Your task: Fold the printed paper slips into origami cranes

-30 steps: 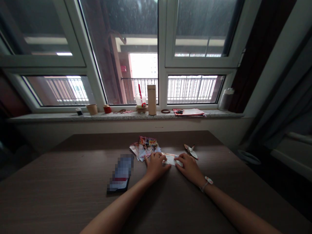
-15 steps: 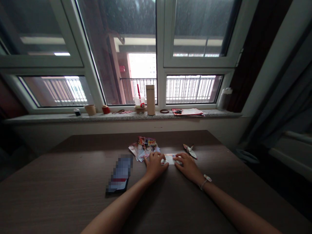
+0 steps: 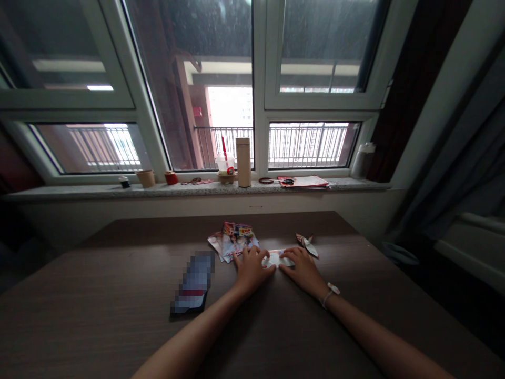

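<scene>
A small folded strip of printed paper [image 3: 278, 258] lies on the dark wooden table [image 3: 98, 295] between my hands. My left hand [image 3: 250, 268] rests on its left end with fingers curled and pressed down on it. My right hand [image 3: 303, 268] presses its right end with fingertips bent; a band with a white tag circles that wrist. Just left of my left hand lies a small pile of colourful printed sheets [image 3: 232, 239]. A folded paper figure [image 3: 308, 244] sits just beyond my right hand.
A phone [image 3: 193, 284] lies face up to the left of my left arm. On the stone windowsill [image 3: 79, 190] stand a tall flask [image 3: 243, 161], a lidded drink cup with a red straw [image 3: 226, 165], small cups, scissors [image 3: 281, 181] and red papers. A curtain hangs at right.
Both hands have shifted slightly on the paper strip, the fingertips drawing closer together at its middle. Nothing else on the table has moved.
</scene>
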`<state>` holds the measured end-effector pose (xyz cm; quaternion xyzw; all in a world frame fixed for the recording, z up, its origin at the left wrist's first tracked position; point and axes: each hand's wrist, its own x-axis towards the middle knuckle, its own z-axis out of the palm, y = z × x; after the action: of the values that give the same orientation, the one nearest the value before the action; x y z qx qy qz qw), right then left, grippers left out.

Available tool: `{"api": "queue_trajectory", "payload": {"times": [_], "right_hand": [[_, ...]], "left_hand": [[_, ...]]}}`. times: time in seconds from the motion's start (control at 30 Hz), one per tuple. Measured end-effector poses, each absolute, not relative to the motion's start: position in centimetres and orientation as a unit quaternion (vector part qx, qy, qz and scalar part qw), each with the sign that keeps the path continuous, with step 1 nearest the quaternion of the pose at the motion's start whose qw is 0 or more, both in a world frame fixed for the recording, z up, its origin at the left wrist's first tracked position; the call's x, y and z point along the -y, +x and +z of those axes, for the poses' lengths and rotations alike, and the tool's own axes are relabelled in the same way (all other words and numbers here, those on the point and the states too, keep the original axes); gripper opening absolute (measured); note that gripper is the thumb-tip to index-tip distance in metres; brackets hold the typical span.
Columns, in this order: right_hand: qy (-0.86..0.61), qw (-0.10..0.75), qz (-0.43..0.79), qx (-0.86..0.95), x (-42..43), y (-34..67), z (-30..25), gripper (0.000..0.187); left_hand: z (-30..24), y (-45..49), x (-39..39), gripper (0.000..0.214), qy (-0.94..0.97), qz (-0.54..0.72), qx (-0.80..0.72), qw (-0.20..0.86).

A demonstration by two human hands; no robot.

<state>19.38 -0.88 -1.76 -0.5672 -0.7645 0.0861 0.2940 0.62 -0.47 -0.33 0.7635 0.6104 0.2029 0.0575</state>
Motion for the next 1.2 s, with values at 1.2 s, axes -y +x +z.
{"api": "queue_trajectory", "payload": {"times": [1.2], "right_hand": [[-0.533,0.213,0.191,0.796,-1.3,22.3,-2.3,0.048]], "left_hand": [[1.2,-2.8,-1.1,0.032,0.795,0.104,-0.569,0.184]]}}
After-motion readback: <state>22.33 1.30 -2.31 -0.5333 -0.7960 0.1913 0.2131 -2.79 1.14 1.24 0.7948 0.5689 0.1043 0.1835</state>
